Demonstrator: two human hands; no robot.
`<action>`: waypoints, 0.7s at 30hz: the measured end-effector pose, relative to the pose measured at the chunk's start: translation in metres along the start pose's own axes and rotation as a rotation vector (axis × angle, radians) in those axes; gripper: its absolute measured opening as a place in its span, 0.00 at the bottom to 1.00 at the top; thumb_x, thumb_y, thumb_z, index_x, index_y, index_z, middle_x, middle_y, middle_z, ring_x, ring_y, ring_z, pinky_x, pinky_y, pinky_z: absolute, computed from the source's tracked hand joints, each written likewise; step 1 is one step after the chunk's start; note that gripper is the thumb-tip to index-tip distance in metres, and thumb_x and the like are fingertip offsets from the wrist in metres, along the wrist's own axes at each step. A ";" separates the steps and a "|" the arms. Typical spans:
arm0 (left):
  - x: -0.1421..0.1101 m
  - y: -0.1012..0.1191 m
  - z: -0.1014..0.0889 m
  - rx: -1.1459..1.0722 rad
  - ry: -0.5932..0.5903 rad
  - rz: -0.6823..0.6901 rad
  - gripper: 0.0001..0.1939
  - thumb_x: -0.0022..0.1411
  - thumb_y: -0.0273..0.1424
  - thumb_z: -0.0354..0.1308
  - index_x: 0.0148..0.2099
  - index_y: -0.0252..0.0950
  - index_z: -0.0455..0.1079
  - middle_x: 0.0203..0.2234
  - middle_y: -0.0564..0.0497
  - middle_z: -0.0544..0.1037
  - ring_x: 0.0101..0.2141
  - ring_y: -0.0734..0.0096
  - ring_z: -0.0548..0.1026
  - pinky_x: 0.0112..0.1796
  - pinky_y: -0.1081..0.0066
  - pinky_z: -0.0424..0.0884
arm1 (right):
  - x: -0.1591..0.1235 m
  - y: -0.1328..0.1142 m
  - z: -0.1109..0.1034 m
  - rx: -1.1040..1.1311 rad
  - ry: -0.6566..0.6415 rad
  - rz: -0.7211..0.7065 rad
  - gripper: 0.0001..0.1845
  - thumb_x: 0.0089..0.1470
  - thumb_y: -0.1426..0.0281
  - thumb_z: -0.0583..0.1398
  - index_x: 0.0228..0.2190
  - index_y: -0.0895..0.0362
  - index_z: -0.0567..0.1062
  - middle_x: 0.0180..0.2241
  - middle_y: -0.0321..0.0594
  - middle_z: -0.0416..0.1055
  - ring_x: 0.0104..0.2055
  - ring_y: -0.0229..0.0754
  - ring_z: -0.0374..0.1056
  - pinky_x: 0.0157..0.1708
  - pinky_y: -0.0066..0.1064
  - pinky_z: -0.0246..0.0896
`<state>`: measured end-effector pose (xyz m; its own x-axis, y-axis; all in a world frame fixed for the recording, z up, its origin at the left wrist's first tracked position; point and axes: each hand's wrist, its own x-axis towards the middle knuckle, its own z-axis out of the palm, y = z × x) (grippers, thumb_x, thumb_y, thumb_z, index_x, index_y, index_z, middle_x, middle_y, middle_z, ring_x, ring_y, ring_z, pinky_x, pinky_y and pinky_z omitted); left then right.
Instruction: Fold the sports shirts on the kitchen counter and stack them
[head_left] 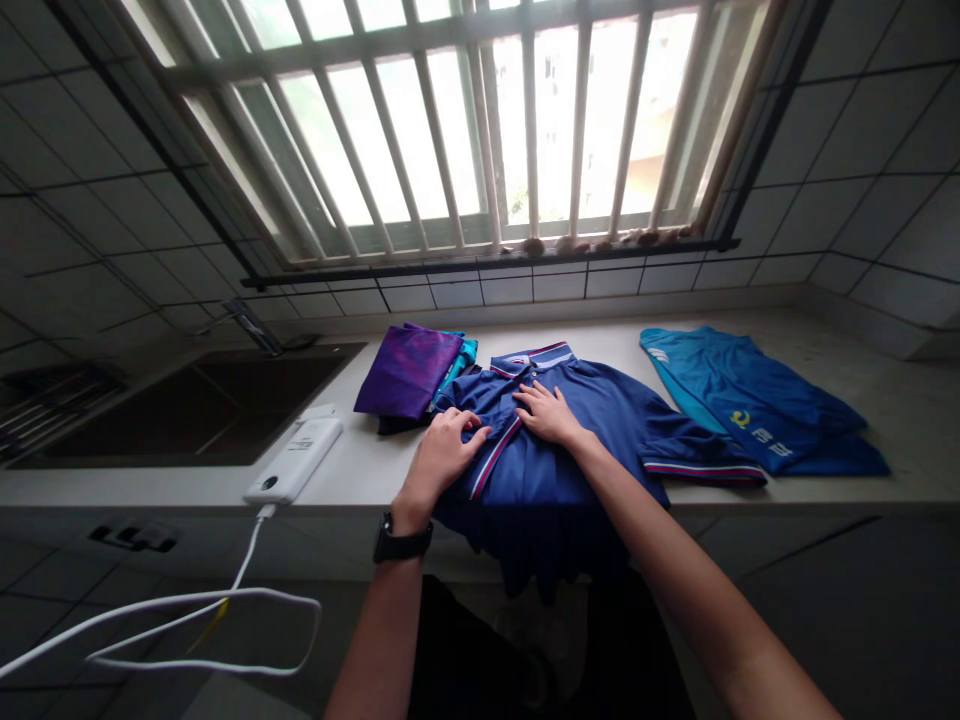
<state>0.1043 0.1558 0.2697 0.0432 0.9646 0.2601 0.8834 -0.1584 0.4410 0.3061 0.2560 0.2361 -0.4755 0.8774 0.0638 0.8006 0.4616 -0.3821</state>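
Nearest me are my two bare forearms, the left forearm and the right forearm, reaching over the counter edge, with a black wristwatch on my left wrist. Both hands lie on one navy polo shirt, its long axis running away from me: collar toward the window, hem hanging over the edge on my side, one striped sleeve spread past my right hand. My right hand rests open and flat beside the buttons, gripping nothing. My left hand sits curled on the shirt front, and I can't tell whether it's pinching cloth.

Left of that hand lies one folded purple garment on a small stack, with teal showing beside it. Right of my right hand lies one teal-blue garment. Just beside my left hand, one white power bank sits on the stone counter, trailing one white cable.
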 end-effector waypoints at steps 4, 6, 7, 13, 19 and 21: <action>0.009 -0.019 0.022 0.056 -0.116 0.141 0.21 0.64 0.44 0.61 0.55 0.41 0.79 0.58 0.43 0.76 0.58 0.53 0.73 0.62 0.56 0.66 | -0.001 0.002 0.002 0.008 0.015 0.001 0.25 0.70 0.63 0.51 0.65 0.51 0.69 0.73 0.43 0.55 0.77 0.50 0.43 0.72 0.61 0.38; 0.010 -0.027 0.032 0.037 -0.137 0.151 0.22 0.68 0.44 0.57 0.58 0.41 0.77 0.63 0.44 0.73 0.62 0.55 0.70 0.65 0.55 0.63 | 0.000 0.000 0.002 0.029 0.026 0.002 0.24 0.70 0.64 0.52 0.64 0.51 0.70 0.72 0.43 0.56 0.76 0.50 0.44 0.72 0.61 0.37; 0.011 -0.030 0.036 0.032 -0.137 0.147 0.23 0.69 0.44 0.55 0.59 0.40 0.77 0.64 0.44 0.72 0.63 0.55 0.69 0.66 0.55 0.62 | 0.000 -0.002 0.002 0.049 0.034 0.004 0.23 0.70 0.65 0.52 0.62 0.52 0.71 0.72 0.44 0.58 0.76 0.50 0.45 0.72 0.62 0.38; 0.011 -0.033 0.039 0.044 -0.142 0.118 0.26 0.70 0.47 0.52 0.63 0.41 0.74 0.67 0.44 0.69 0.66 0.55 0.66 0.67 0.54 0.60 | -0.022 0.002 -0.028 0.226 0.292 0.013 0.22 0.66 0.71 0.51 0.55 0.58 0.77 0.61 0.50 0.72 0.62 0.46 0.68 0.66 0.41 0.58; 0.014 -0.033 0.040 0.069 -0.167 0.099 0.28 0.71 0.47 0.51 0.65 0.41 0.72 0.69 0.45 0.67 0.67 0.53 0.65 0.65 0.54 0.62 | -0.154 0.088 -0.068 -0.012 0.692 0.670 0.28 0.63 0.56 0.56 0.57 0.59 0.75 0.51 0.58 0.75 0.54 0.56 0.73 0.56 0.45 0.67; 0.015 -0.034 0.042 0.070 -0.162 0.093 0.27 0.70 0.47 0.51 0.65 0.42 0.72 0.69 0.45 0.67 0.67 0.53 0.65 0.65 0.55 0.61 | -0.193 0.114 -0.067 -0.124 0.622 0.917 0.40 0.57 0.46 0.60 0.59 0.63 0.74 0.50 0.65 0.75 0.55 0.65 0.72 0.54 0.52 0.67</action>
<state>0.0943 0.1847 0.2226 0.1953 0.9688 0.1523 0.9024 -0.2384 0.3590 0.5133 0.1473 0.2417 0.5519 0.7893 0.2691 0.8025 -0.4149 -0.4287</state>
